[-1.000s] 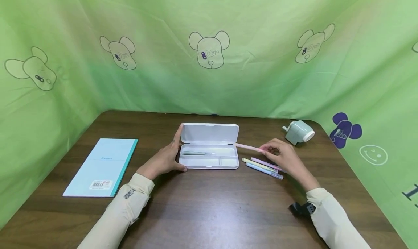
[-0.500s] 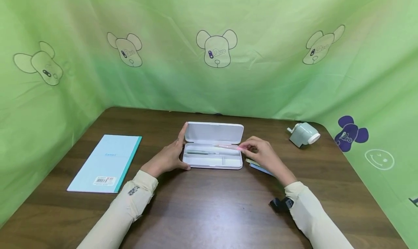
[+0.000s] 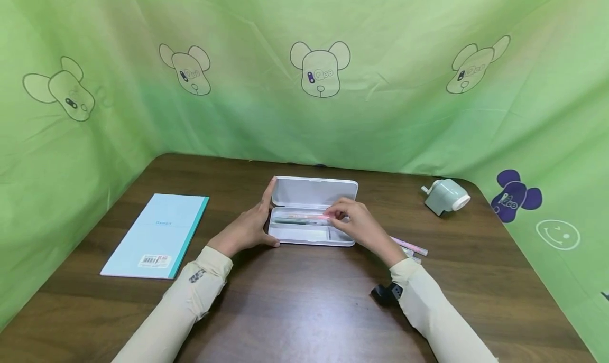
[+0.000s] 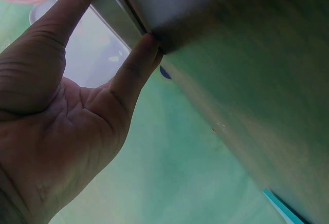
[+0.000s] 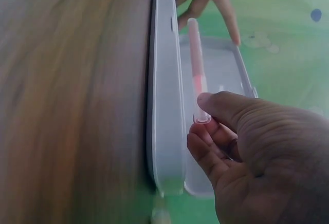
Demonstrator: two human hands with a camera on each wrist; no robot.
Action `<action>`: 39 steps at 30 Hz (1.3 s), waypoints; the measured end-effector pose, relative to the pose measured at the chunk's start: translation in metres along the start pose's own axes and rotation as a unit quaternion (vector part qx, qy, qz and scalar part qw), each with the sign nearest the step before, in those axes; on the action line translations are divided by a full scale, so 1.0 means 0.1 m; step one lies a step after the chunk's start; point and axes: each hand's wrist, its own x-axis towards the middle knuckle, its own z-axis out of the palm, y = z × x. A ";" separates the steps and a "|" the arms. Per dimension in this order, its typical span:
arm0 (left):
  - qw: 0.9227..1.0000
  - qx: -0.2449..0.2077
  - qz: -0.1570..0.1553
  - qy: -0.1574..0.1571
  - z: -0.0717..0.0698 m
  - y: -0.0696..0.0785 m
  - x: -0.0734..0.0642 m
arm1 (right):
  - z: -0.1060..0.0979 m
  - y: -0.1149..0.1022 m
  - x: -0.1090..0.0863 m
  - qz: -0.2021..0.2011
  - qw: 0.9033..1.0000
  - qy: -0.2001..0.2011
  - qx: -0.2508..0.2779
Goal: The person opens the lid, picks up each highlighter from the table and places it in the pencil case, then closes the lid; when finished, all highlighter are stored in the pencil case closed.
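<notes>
A white pencil case (image 3: 314, 192) lies with its lid raised in the middle of the table. My right hand (image 3: 358, 223) pinches one end of a pink pen (image 3: 304, 216) between thumb and fingers, over the back compartment. The right wrist view shows that pen (image 5: 196, 54) clear-ended and above the case rim. A slim green pen (image 3: 296, 222) lies in the same compartment. At the case's left side my left hand (image 3: 247, 226) is spread, fingers straight, thumb by the front corner and a finger against the lid. The left wrist view shows this hand (image 4: 77, 121) touching the case.
Right of the case, a purple-pink pen (image 3: 410, 245) and other pens lie partly hidden behind the right wrist. A grey-green pencil sharpener (image 3: 444, 195) with a crank stands at the back right. A light blue notebook (image 3: 157, 233) lies on the left. A green printed curtain (image 3: 247, 120) surrounds the table.
My right hand has carried the pink pen leftward from beside the case to over its back compartment. The left hand stays at the case; the head view has shifted slightly.
</notes>
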 end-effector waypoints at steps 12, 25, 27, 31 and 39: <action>1.000 -0.004 0.009 0.006 0.01 -0.03 0.02 | 0.15 -0.12 0.13 0.005 0.999 -0.033 0.005; 1.000 -0.004 0.016 0.004 0.01 -0.07 0.01 | 0.17 -0.12 0.12 0.016 0.998 -0.039 -0.037; 1.000 -0.005 0.019 0.004 0.01 -0.06 0.01 | 0.17 -0.12 0.11 0.018 0.999 -0.035 -0.035; 1.000 -0.001 0.022 0.005 0.01 -0.07 0.02 | 0.12 -0.10 0.09 0.019 0.999 -0.022 -0.031; 1.000 0.005 0.005 0.000 -0.01 0.00 0.00 | -0.06 0.04 -0.08 0.002 0.999 0.022 -0.046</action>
